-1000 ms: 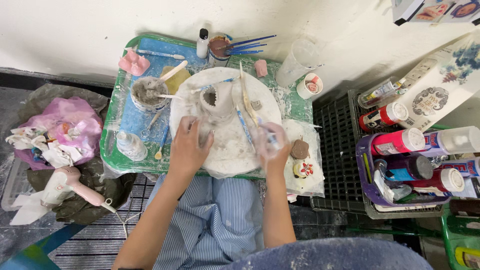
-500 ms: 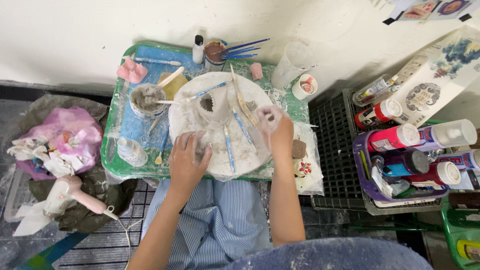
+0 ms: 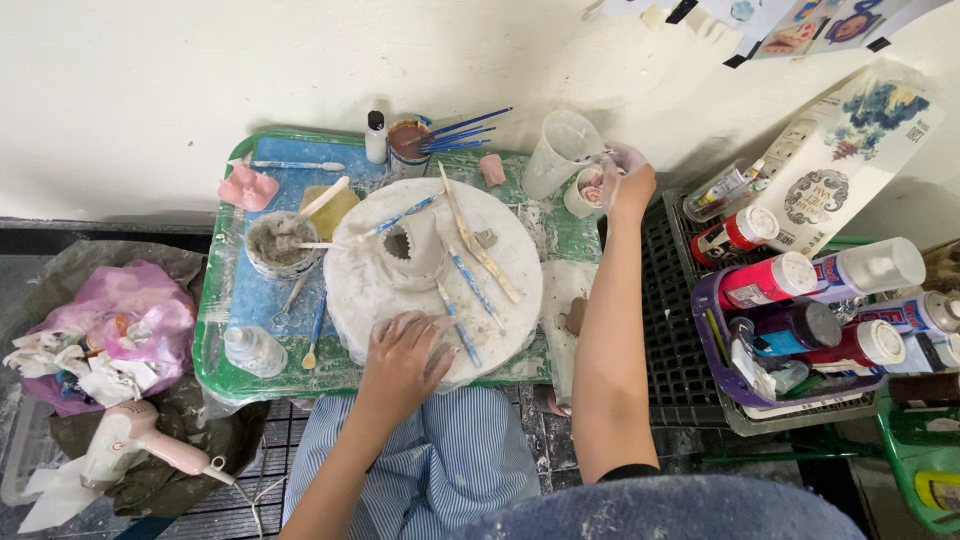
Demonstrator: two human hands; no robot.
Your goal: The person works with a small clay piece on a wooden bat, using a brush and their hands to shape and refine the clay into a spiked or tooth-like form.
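Left hand lies flat and open on the round board's near edge; right hand reaches the far small cup, grip unclear.

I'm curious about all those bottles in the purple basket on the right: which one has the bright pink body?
The pink bottle with a white cap, lying at the basket's upper left corner. Its neighbours are white, dark blue or red.

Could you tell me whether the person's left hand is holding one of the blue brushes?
No, the left hand lies flat on the near edge of the round white board, fingers spread, holding nothing.
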